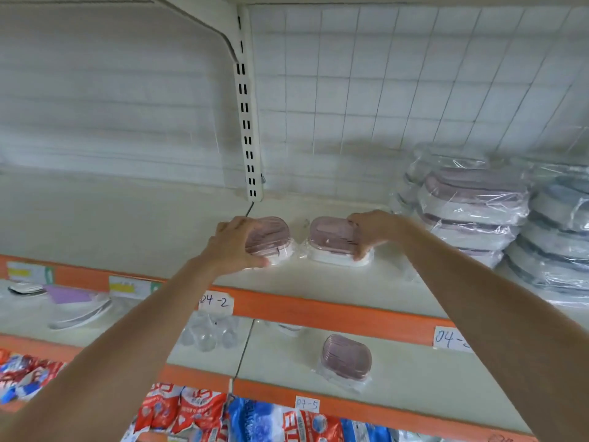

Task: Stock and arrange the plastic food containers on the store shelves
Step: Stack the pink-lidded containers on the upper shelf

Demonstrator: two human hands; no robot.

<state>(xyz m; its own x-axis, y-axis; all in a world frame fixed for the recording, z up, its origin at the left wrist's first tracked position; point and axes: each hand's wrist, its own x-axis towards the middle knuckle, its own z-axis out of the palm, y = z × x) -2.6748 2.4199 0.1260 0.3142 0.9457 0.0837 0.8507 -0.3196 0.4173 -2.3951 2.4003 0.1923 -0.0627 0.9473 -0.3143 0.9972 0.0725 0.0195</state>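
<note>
White store shelf (159, 224) with orange edge, left hand (234, 242) gripping one pink-lidded container (274, 237), right hand (371, 232) gripping its neighbour (331, 240) just beside, wrapped stacks (471, 212) sitting right of both.

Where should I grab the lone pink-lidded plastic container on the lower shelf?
Probably across the two long sides of the pink-lidded plastic container, coming from above at the shelf's front. It lies flat in loose clear wrap with bare shelf around it; grip the rigid body, not the wrap.
</note>
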